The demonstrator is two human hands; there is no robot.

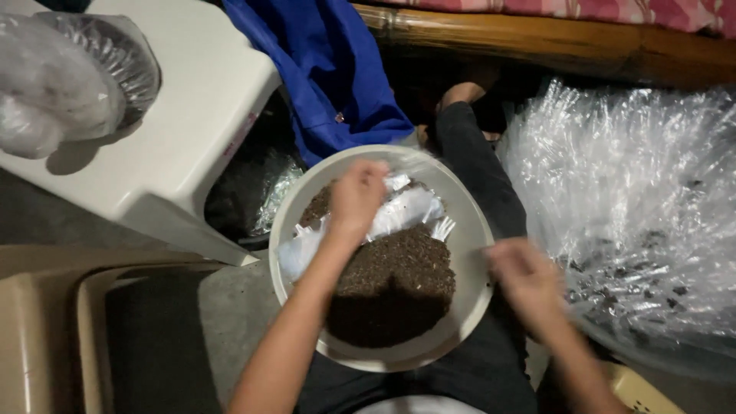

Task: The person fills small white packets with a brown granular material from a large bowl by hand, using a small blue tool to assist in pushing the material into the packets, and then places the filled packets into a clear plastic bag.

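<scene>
from the head camera, looking down at my lap: a round white basin (468,253) rests on my dark trousers (475,153), holding a heap of dark brown crumbly soil (395,280) in its near half. across the far half lie small clear plastic bags (406,211), some touching the soil's edge.

my left hand (356,199) reaches over the basin, its fingers curled and drawn together, resting down on the plastic bags; i cannot tell whether they actually pinch one, since the fingertips are hidden under the hand. my right hand (529,280) is blurred, just outside the basin's right rim, fingers loosely bent; whether they are closed on anything i cannot tell.

to my right a large pile of clear plastic bags (629,199) fills a wide tub, with dark specks of soil scattered over it. to my left stands a white plastic stool (192,100) with a bundle of clear bags (61,77) on top. a blue cloth (330,69) hangs beyond the basin, and a beige plastic chair (54,330) sits at the lower left.
</scene>
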